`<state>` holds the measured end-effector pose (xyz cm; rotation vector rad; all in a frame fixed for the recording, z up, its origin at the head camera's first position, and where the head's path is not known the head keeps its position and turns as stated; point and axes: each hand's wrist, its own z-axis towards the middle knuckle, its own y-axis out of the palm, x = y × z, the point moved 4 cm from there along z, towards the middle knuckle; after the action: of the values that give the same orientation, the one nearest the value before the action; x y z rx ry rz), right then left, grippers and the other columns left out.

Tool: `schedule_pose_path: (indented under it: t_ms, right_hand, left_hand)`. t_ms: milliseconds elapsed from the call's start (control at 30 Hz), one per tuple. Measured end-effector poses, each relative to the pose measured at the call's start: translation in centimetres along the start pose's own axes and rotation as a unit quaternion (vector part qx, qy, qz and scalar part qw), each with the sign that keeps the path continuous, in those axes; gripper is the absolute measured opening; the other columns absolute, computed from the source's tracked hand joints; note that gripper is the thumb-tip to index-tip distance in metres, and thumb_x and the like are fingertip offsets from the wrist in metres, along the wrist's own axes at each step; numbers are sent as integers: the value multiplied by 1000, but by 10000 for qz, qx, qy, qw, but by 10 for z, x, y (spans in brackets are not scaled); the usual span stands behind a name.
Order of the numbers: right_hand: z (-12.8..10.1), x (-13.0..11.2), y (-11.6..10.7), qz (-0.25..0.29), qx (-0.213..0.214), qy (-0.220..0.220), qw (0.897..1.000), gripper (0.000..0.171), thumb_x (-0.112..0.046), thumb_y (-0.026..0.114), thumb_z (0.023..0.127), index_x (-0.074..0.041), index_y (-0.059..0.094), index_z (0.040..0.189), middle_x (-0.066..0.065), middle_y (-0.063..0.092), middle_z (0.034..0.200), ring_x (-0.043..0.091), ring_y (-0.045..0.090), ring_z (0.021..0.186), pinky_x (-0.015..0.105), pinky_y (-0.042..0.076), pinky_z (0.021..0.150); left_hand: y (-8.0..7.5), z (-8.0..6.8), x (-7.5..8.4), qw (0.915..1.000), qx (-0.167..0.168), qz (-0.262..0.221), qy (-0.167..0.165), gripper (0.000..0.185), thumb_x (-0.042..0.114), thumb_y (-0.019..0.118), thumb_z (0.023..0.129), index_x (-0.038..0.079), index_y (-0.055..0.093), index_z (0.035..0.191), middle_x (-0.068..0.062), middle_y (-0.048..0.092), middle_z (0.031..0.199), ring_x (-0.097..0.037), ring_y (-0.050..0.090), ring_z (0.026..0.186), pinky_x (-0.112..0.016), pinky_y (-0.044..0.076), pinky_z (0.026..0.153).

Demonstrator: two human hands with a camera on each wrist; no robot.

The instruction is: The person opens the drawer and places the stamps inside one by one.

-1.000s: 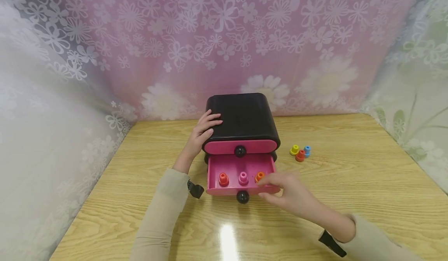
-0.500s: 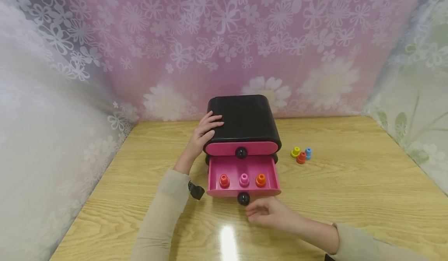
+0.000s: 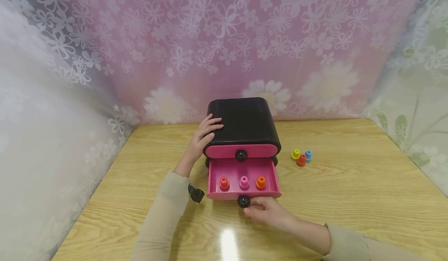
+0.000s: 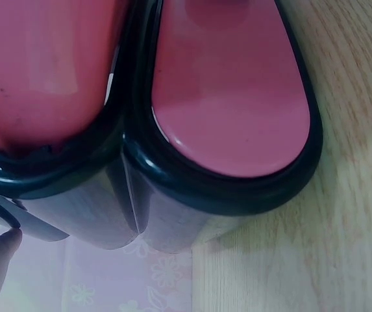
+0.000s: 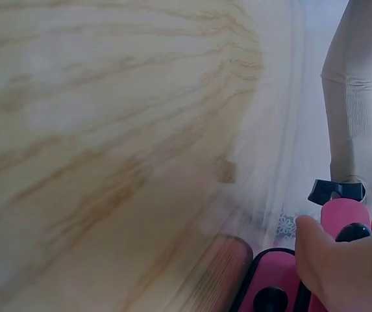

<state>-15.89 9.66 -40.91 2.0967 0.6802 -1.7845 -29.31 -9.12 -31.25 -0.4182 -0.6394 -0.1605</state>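
While the left hand [image 3: 204,134] is laid on the top left edge of the black chest [image 3: 243,123], fingers relaxed and curved over the rim, the chest is seen standing at the back middle of the wooden table [image 3: 350,198], close to the flowered curtain [image 3: 224,39]. Its upper drawer [image 3: 240,151] is closed and its lower drawer [image 3: 243,179] is pulled out. Three pegs are seen upright in a row inside the lower drawer: a red one [image 3: 224,183], a pink one [image 3: 244,182] and an orange one [image 3: 260,182]. The right hand [image 3: 267,211] is placed at the front of that drawer, its fingertips at the black knob [image 3: 243,201]; whether the knob is pinched or only touched cannot be told. Well to the right of the chest, a yellow, a red and a blue peg [image 3: 301,157] are grouped together on the table.
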Motion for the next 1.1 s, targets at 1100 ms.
schedule_pose_path:
  t_ms: [1100]
  right_hand:
    - [11, -13, -12, -252, 630, 166, 9976, 41, -24, 57, 85, 12, 58, 106, 22, 61, 99, 31, 59, 90, 40, 48, 78]
  left_hand:
    - [0, -1, 0, 10000, -23, 23, -81, 31, -9, 36, 80, -21, 50, 106, -37, 38, 121, -48, 11, 125, -50, 7, 103]
